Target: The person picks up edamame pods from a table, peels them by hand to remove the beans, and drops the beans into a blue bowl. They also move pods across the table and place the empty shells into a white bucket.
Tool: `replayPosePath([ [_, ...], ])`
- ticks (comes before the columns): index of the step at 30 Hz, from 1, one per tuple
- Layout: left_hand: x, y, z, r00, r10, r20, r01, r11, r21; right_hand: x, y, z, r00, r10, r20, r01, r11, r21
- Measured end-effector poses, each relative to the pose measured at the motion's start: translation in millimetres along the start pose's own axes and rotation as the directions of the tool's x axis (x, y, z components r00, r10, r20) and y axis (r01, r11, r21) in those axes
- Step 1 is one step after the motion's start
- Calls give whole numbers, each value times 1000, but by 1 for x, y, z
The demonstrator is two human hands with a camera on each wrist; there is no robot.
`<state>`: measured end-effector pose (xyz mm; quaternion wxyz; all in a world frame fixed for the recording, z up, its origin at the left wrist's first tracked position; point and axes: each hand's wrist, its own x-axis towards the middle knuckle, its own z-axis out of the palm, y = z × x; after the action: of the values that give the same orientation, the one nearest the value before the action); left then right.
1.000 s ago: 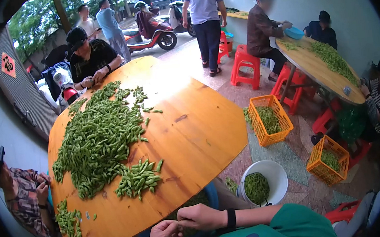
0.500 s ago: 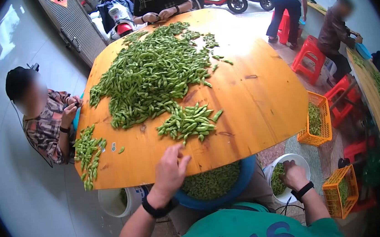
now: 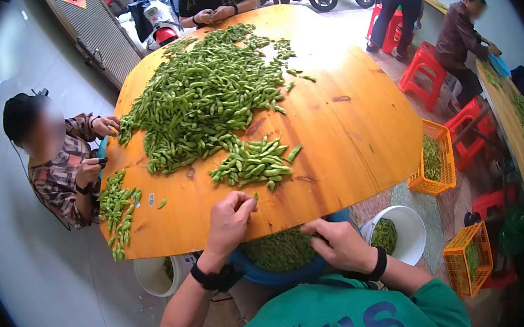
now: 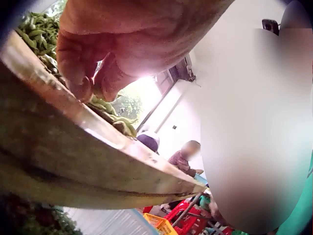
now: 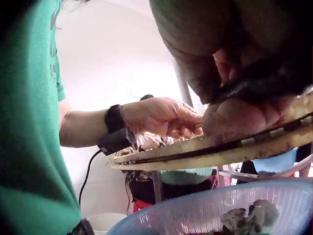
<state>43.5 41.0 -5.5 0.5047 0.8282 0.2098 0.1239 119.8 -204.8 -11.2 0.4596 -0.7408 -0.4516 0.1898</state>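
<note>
My left hand (image 3: 228, 222) is over the near edge of the wooden table (image 3: 337, 156), pinching a green soybean pod (image 3: 255, 197) between thumb and fingertips. Just beyond it lies a small pile of pods (image 3: 252, 163); a large heap of pods (image 3: 199, 100) covers the table behind. My right hand (image 3: 344, 244) hangs over the right side of a blue basin (image 3: 273, 277) holding a green mass. In the right wrist view its curled fingers (image 5: 239, 117) grip a dark glossy object (image 5: 274, 73), mostly hidden, whose kind I cannot tell.
A white bucket (image 3: 411, 237) with green contents stands right of the basin, another white bucket (image 3: 153, 278) to the left. Orange crates (image 3: 445, 177) and red stools (image 3: 424, 78) stand at the right. A seated person (image 3: 57, 164) works at the table's left side.
The hands were together at first, then apart. My right hand has come back from the white bucket to the basin. The left hand's spread fingers have closed on a pod.
</note>
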Motion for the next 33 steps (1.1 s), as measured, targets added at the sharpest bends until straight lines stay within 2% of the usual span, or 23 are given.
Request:
replayPosePath([
  [1,-8,9,-1,948,-272,165,312,899,-308,7,-4,4,996,-9,-93,13,999,45],
  [2,-15,13,1,944,-278,176,321,896,-307,12,-7,7,983,-11,-185,28,996,88],
  [4,-28,19,5,918,-294,267,380,846,-373,22,-13,10,983,17,-181,3,994,112],
  [6,-40,21,12,918,-287,273,375,850,-370,25,-14,16,984,39,-175,-15,991,136],
  [9,-53,19,20,924,-251,287,351,856,-381,26,-8,23,974,-27,-223,51,993,103],
  [11,-59,23,24,929,-242,280,339,862,-377,24,-6,23,992,-12,-128,24,995,93],
  [15,-63,20,29,940,-223,256,304,888,-343,22,-9,24,995,12,-104,-4,997,76],
  [16,-64,18,30,940,-224,258,306,888,-343,21,-7,26,991,-28,-131,32,999,23],
  [18,-67,14,35,973,-121,197,175,942,-287,19,-4,30,985,-68,-159,64,997,-31],
  [19,-69,16,36,973,-121,198,176,942,-287,18,-3,33,984,-83,-156,71,994,-80],
  [21,-72,20,40,995,-22,98,32,994,-101,17,-3,35,984,-96,-152,77,989,-129],
  [22,-73,20,41,995,-23,98,33,994,-101,17,-4,35,986,-105,-128,85,984,-155],
  [24,-76,19,44,965,263,23,-263,950,169,16,-4,35,988,-112,-103,92,979,-181],
  [26,-77,18,45,948,316,34,-316,924,215,13,0,36,996,-71,-48,66,993,-98],
  [28,-78,16,45,928,368,50,-368,893,260,10,0,35,999,-50,-21,47,995,-92],
  [30,-79,12,42,974,193,122,-204,976,82,9,2,33,1000,-30,4,30,996,-86],
  [31,-79,12,39,973,193,126,-205,975,83,9,5,32,999,-29,18,29,999,-28],
  [32,-80,11,37,978,-15,210,42,991,-125,8,6,30,999,-28,32,27,999,30],
  [33,-80,10,34,923,-197,330,301,906,-299,8,6,27,999,-26,30,25,999,30],
])
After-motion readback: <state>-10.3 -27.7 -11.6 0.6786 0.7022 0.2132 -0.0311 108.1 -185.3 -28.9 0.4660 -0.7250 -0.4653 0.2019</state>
